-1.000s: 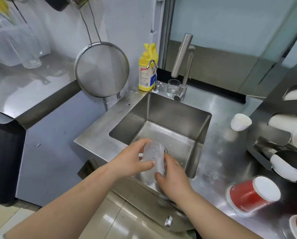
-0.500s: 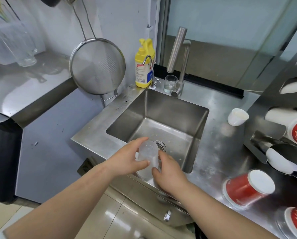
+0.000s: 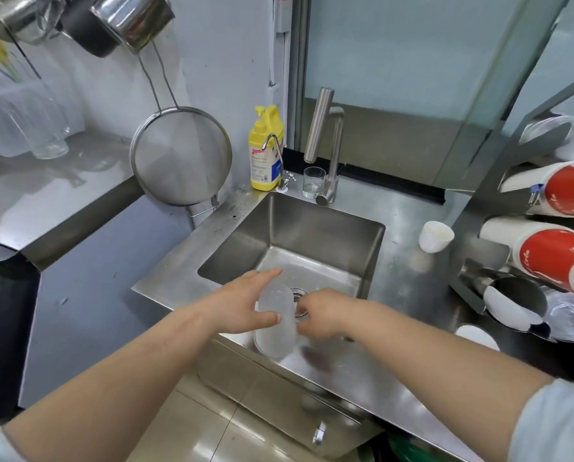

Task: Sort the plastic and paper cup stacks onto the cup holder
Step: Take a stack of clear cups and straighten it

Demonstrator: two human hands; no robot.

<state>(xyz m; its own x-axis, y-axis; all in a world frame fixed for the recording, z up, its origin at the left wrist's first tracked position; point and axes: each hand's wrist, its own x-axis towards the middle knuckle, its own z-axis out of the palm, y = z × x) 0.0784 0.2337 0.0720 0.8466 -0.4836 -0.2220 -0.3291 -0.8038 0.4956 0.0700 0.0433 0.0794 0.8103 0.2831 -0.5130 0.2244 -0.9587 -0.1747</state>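
While you lean over the sink (image 3: 315,228), both your hands meet at a clear plastic cup (image 3: 275,320) right above the sink's front edge. Your left hand (image 3: 242,306) holds the cup from the left side: the thumb presses across its front and the long fingers reach up along its back, spread fairly wide. Your right hand (image 3: 322,311) is at the cup's right side with its fingers curled in tight, but it is blurry, so I cannot tell if it really pinches the cup or only touches it. The cup stands almost upright, with its wide mouth facing down toward you.

Off to the right stands the metal cup holder (image 3: 489,195). Red paper cup stacks (image 3: 559,258) poke out of its tubes, and clear plastic cups (image 3: 569,315) stick out of a lower tube. A small white cup (image 3: 435,236) lies on its side on the tabletop (image 3: 409,288), between the sink and the holder. Behind the sink you have a tap (image 3: 329,151), a little glass (image 3: 313,182) and a yellow soap bottle (image 3: 266,150). A round strainer (image 3: 180,156) hangs on the wall to the left.
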